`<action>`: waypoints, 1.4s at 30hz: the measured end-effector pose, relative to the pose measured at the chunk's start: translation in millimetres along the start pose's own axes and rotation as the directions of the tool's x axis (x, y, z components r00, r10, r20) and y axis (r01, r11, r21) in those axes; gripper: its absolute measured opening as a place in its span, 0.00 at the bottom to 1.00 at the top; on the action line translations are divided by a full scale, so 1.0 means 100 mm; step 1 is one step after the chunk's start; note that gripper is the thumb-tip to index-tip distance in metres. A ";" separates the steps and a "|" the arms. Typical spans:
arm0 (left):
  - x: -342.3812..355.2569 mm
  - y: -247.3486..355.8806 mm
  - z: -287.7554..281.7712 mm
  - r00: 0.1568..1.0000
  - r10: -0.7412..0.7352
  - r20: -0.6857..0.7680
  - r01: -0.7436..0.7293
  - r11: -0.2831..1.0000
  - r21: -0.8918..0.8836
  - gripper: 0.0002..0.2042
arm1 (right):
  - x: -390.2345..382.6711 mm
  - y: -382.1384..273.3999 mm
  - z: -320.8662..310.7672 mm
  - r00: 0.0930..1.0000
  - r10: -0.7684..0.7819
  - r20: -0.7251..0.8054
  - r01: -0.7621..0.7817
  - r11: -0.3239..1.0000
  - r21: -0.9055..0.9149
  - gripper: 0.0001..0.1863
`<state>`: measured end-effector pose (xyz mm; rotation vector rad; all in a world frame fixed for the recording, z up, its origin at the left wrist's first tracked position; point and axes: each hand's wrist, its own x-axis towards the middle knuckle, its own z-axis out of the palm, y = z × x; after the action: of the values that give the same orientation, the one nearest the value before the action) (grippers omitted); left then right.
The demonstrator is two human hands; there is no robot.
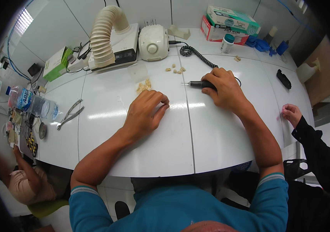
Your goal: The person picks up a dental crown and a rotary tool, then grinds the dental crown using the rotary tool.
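Observation:
My right hand (223,87) is closed round a dark rotary handpiece (199,84), whose thin metal tip points left over the white table. From the handpiece's rear a coiled black cord (195,54) runs to a cream control box (153,43) at the back. My left hand (145,114) rests on the table with curved fingers and the thumb apart, and no held thing shows in it. Just beyond its knuckles lies a heap of small yellowish tooth-like pieces (145,84) by a clear plastic container (137,72). Several more cream pieces (175,70) lie further back.
Pliers (70,114) and a water bottle (33,102) lie at the left. A unit with a ribbed hose (104,36) stands behind. Glove and mask boxes (232,25), a white jar (227,43) and blue pieces (259,43) sit back right. Another person's hand (291,114) rests at the right edge.

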<state>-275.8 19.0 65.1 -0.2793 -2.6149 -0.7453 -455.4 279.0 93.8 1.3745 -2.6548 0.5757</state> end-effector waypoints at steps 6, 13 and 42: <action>-0.03 0.08 -0.06 0.988 -0.104 -0.110 0.058 0.932 -0.358 0.07 | -0.01 -0.12 0.00 0.998 0.060 -0.024 -0.061 0.997 -0.047 0.16; -0.03 0.03 -0.08 0.937 -0.339 -0.082 0.191 0.694 -0.694 0.10 | 0.03 -0.11 -0.09 0.934 -0.113 -0.339 0.144 0.987 0.066 0.15; -0.04 0.10 0.01 0.888 -0.416 0.193 0.406 0.517 -0.753 0.10 | -0.04 -0.34 -0.11 0.974 -0.139 0.181 0.117 0.985 0.127 0.22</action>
<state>-269.6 28.0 67.3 0.1445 -2.1689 -2.0526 -426.7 267.7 112.4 1.6994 -2.6854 0.6213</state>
